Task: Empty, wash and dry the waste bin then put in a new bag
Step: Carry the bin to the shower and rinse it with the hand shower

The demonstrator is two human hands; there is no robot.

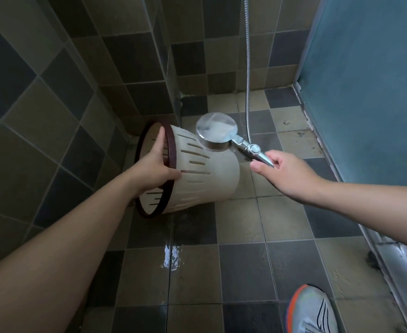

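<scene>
White bin (197, 174) tilted sideways, left hand (154, 169) clamped on its rim; right hand (284, 174) pinches shower head (215, 131) handle, aimed to rinse the wall.

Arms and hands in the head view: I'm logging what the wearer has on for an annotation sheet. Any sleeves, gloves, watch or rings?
Both forearms are bare up to the frame edge, with no sleeves showing. The left hand and right hand wear no gloves. No watch, bracelet or ring shows on the visible sides of the wrists and fingers.
</scene>
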